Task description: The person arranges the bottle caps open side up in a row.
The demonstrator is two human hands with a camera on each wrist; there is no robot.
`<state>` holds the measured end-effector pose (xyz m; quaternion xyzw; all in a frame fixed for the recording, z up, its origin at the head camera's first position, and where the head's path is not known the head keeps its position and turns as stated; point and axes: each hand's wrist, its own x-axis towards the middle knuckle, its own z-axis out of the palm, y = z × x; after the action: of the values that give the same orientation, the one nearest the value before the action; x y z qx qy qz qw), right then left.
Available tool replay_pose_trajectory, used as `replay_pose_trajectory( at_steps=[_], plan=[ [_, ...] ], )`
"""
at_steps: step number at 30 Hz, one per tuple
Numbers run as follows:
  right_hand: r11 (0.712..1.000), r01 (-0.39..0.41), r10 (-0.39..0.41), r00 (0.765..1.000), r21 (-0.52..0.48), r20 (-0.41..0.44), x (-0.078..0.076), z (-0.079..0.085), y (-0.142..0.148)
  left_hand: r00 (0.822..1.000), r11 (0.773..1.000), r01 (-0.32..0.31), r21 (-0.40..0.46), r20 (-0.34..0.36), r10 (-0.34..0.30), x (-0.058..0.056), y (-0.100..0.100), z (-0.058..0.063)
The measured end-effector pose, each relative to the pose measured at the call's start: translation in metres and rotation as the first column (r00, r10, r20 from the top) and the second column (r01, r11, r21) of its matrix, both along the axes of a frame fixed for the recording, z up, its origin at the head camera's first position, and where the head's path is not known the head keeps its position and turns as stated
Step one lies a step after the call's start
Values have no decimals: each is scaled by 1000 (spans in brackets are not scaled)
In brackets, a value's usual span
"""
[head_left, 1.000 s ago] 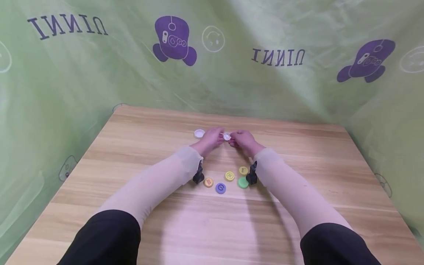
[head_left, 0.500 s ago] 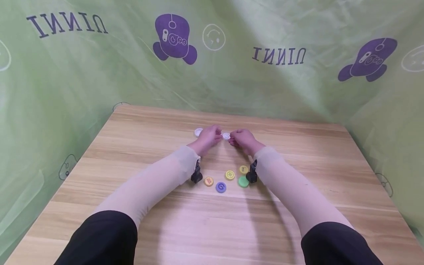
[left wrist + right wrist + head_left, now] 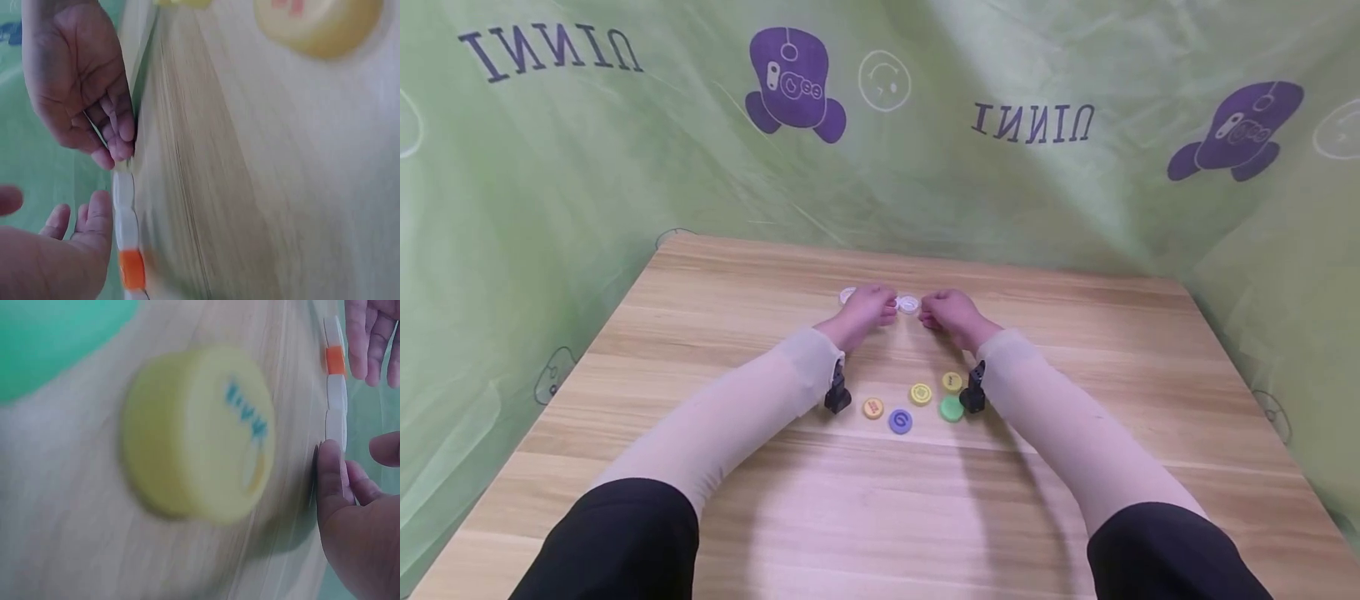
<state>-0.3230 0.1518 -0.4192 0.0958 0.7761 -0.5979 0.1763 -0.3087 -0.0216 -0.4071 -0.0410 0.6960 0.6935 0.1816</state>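
Near the far side of the table, a row of round white caps (image 3: 908,305) with an orange cap (image 3: 132,270) among them lies between and behind my hands. My left hand (image 3: 867,310) is close alongside the row, its fingers extended and the thumb apart, and it hides part of the row in the head view. At the row's right end, my right hand (image 3: 953,317) has its fingertips right at the last white cap (image 3: 335,425), thumb spread away from it. Past the left hand, another white cap (image 3: 847,294) is partly covered.
Closer to me lie an orange-yellow cap (image 3: 873,408), a blue cap (image 3: 901,421), two yellow caps (image 3: 921,394) and a green cap (image 3: 951,408). A printed green cloth (image 3: 880,192) rises behind the wooden table (image 3: 880,517).
My left hand has drifted left, uncovering a little more of the row. The white cap between the hands has shifted slightly left, while my right hand has hardly moved.
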Motion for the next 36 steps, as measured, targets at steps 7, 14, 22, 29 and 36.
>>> replay_pose_trajectory(
  at_steps=[7,14,22,29,36],
  plan=[
    [996,-78,79,997,53,-13,9,5,12,976,973,210,-98,-35,-214,13,13,-4],
    [973,-216,218,976,80,-15,25,10,23,944,936,322,-145,-27,-329,25,22,-4],
    [947,-298,300,954,121,9,44,7,45,922,907,377,-187,-18,-387,32,23,-8],
    [933,-333,332,943,134,32,60,7,62,901,879,424,-217,6,-433,34,25,-11],
    [911,-379,377,925,162,49,72,9,71,873,831,469,-300,18,-487,38,31,-10]
  ],
)
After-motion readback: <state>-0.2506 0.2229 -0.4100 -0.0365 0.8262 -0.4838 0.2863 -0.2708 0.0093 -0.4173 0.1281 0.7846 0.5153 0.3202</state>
